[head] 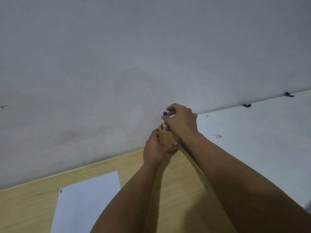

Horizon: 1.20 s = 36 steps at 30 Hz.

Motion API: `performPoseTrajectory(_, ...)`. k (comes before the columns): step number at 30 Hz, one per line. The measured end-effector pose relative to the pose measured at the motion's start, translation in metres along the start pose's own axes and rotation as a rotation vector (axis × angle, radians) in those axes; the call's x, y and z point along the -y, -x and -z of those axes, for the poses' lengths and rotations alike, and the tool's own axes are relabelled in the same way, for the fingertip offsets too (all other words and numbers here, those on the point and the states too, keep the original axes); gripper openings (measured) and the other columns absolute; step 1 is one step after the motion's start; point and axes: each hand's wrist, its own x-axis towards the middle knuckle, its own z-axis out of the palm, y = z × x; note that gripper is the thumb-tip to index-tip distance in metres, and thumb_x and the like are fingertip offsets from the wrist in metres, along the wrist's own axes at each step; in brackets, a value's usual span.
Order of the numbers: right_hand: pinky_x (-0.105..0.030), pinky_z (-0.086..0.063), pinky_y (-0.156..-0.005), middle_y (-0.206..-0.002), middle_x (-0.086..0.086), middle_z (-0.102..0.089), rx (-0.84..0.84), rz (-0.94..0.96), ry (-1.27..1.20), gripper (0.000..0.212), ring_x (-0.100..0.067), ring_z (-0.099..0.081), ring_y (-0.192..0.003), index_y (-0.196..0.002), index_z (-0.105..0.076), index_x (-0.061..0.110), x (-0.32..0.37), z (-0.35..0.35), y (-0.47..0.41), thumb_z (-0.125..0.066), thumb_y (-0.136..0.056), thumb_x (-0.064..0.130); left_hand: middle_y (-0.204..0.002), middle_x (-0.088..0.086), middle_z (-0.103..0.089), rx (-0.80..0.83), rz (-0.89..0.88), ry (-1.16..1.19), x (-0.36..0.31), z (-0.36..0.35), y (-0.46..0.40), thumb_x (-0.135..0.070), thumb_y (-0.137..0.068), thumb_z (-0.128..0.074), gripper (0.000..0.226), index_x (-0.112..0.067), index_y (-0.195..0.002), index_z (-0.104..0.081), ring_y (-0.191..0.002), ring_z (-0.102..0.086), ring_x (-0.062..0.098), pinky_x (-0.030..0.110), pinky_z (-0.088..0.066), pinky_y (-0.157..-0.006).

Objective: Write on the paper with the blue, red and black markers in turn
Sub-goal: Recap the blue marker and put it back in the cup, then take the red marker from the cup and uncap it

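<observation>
A round wooden pen holder stands at the far corner of the wooden table, against the wall. My left hand wraps around its lower part. My right hand is above the holder, fingers pinched on the blue marker, whose blue cap sticks up while its white body reaches down into the holder. Any other markers are hidden by my hand. A white sheet of paper lies at the near left, with a small blue mark at its top left corner.
A grey wall rises right behind the table. A second pale wall closes the right side, with small dark clips on its top edge. My forearms cross the table's right half.
</observation>
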Motion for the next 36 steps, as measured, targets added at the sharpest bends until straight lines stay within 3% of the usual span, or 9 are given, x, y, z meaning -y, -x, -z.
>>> performPoseTrajectory(2,-0.036,-0.03,-0.092,-0.099,0.014,-0.074,-0.053,0.03,0.002,0.025,-0.009,-0.06,-0.09,-0.113,-0.072,0.028,-0.006,0.001,0.006,-0.074,-0.094,0.044,-0.116,-0.018,-0.064,-0.026,0.003,0.014,0.001,-0.003,-0.001,-0.037,-0.077,-0.087,0.07,-0.029,-0.138,-0.053,-0.104,-0.063,0.008,0.03,-0.054,-0.088)
performPoseTrajectory(6,-0.04,-0.039,-0.094,-0.097,0.01,-0.069,-0.151,0.003,0.008,0.018,-0.015,-0.065,-0.089,-0.103,-0.071,0.026,-0.018,0.002,0.02,-0.07,-0.095,0.042,-0.113,-0.016,-0.065,-0.047,0.031,0.028,0.002,-0.006,-0.001,-0.03,-0.08,-0.085,0.067,-0.028,-0.138,-0.053,-0.105,-0.066,0.012,0.034,-0.058,-0.089)
performPoseTrajectory(12,-0.043,-0.041,-0.097,-0.104,0.01,-0.077,-0.068,-0.14,0.055,0.024,-0.017,-0.071,-0.098,-0.103,-0.077,0.028,-0.024,0.003,0.027,-0.072,-0.09,0.048,-0.107,-0.019,-0.066,-0.058,0.061,0.083,0.003,-0.01,0.002,-0.017,-0.081,-0.083,0.06,-0.033,-0.132,-0.056,-0.098,-0.067,0.003,0.025,-0.056,-0.078)
performPoseTrajectory(18,-0.043,-0.04,-0.095,-0.096,0.009,-0.08,-0.003,-0.168,0.144,0.021,-0.019,-0.068,-0.09,-0.098,-0.082,0.028,-0.023,0.0,0.029,-0.071,-0.093,0.045,-0.103,-0.023,-0.064,-0.049,0.061,0.057,0.003,-0.01,0.003,-0.013,-0.084,-0.082,0.055,-0.034,-0.128,-0.056,-0.093,-0.065,-0.002,0.013,-0.051,-0.065)
performPoseTrajectory(22,-0.044,-0.052,-0.097,-0.094,0.009,-0.08,-0.019,-0.176,0.065,0.015,-0.019,-0.067,-0.085,-0.093,-0.081,0.027,-0.019,0.001,0.027,-0.073,-0.091,0.04,-0.115,-0.015,-0.066,-0.033,0.063,0.016,0.0,-0.007,0.001,-0.024,-0.084,-0.082,0.062,-0.031,-0.137,-0.053,-0.103,-0.065,0.012,0.026,-0.052,-0.081)
performPoseTrajectory(25,-0.046,-0.06,-0.093,-0.097,0.005,-0.081,-0.064,-0.167,-0.037,0.014,-0.021,-0.074,-0.091,-0.094,-0.081,0.024,-0.005,0.013,0.025,-0.076,-0.091,0.036,-0.13,-0.006,-0.066,-0.003,0.046,-0.036,-0.005,-0.002,0.002,-0.028,-0.085,-0.082,0.065,-0.027,-0.141,-0.049,-0.107,-0.062,0.015,0.028,-0.046,-0.082)
performPoseTrajectory(30,-0.032,-0.059,-0.084,-0.087,0.008,-0.078,-0.23,-0.089,-0.288,0.016,-0.015,-0.075,-0.089,-0.097,-0.083,0.018,0.026,0.052,0.023,-0.079,-0.091,0.033,-0.153,0.005,-0.053,-0.031,0.047,-0.145,-0.018,0.027,0.016,-0.043,-0.086,-0.077,0.086,-0.021,-0.158,-0.034,-0.135,-0.055,0.026,0.041,-0.05,-0.102)
performPoseTrajectory(34,-0.018,-0.054,-0.077,-0.085,0.007,-0.077,-0.207,-0.035,-0.508,0.019,-0.006,-0.073,-0.082,-0.101,-0.083,0.015,0.057,0.074,0.037,-0.08,-0.095,0.032,-0.148,0.003,-0.058,-0.087,0.034,-0.182,-0.041,0.068,0.034,-0.05,-0.088,-0.07,0.074,-0.027,-0.153,-0.042,-0.128,-0.06,0.024,0.046,-0.052,-0.103)
performPoseTrajectory(36,-0.02,-0.056,-0.076,-0.086,0.002,-0.077,-0.131,-0.023,-0.575,0.015,-0.012,-0.074,-0.079,-0.099,-0.081,0.017,0.075,0.08,0.049,-0.077,-0.098,0.031,-0.145,0.001,-0.06,-0.132,0.027,-0.173,-0.056,0.094,0.044,-0.05,-0.09,-0.068,0.065,-0.027,-0.148,-0.049,-0.127,-0.061,0.023,0.046,-0.05,-0.105)
